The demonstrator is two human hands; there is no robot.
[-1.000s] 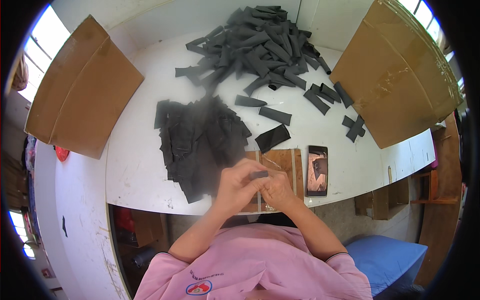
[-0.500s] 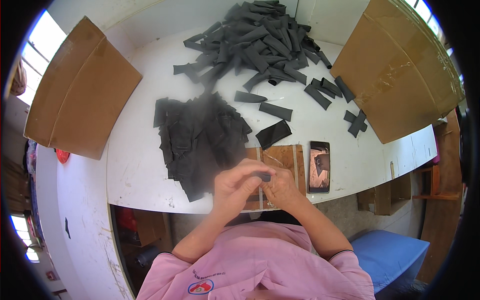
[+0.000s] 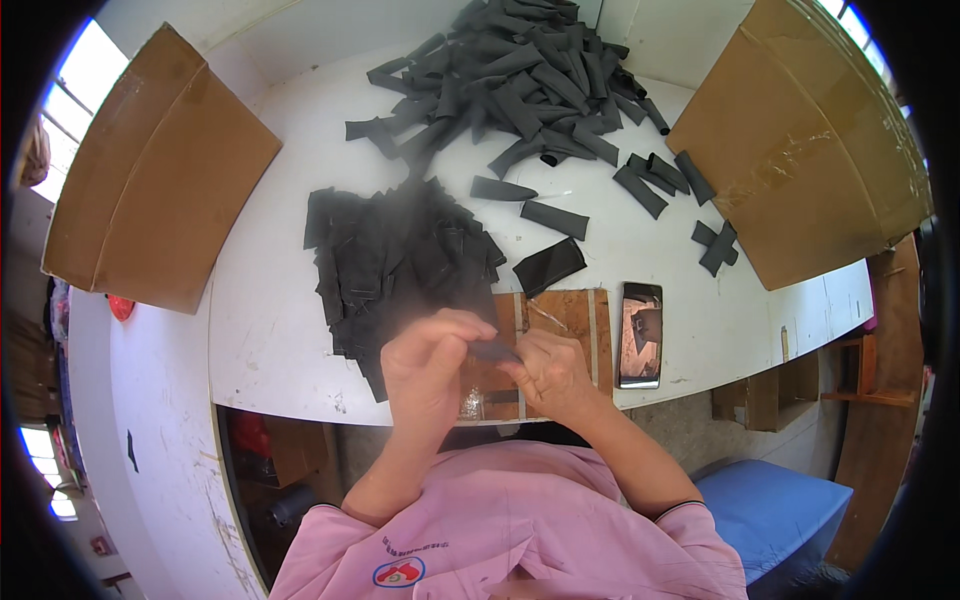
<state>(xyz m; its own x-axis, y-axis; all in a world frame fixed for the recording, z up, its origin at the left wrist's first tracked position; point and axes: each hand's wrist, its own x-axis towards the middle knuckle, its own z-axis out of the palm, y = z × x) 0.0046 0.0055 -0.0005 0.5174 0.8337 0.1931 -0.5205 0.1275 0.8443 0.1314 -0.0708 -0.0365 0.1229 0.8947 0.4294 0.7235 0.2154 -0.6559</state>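
Observation:
Between my two hands, over the near edge of the table, is a small dark grey fabric piece (image 3: 492,351). My left hand (image 3: 432,352) grips its left end with thumb and fingers. Its right end is pinched by my right hand (image 3: 552,372). Below the hands lies a brown board (image 3: 590,330) with pale strips. A stack of flat black fabric pieces (image 3: 375,265) sits just left of it. Beyond the board, a single flat black piece (image 3: 550,266) lies alone, with narrow grey fabric tubes (image 3: 555,220) behind it.
A large heap of grey tubes (image 3: 530,85) covers the back of the white table (image 3: 270,330). Cardboard boxes stand at left (image 3: 160,180) and right (image 3: 800,150). A phone (image 3: 640,335) lies right of the board. Beside me at lower right is a blue block-shaped thing (image 3: 770,515).
My left hand has moved left, away from my right hand. More of the grey fabric piece now shows, stretched between them.

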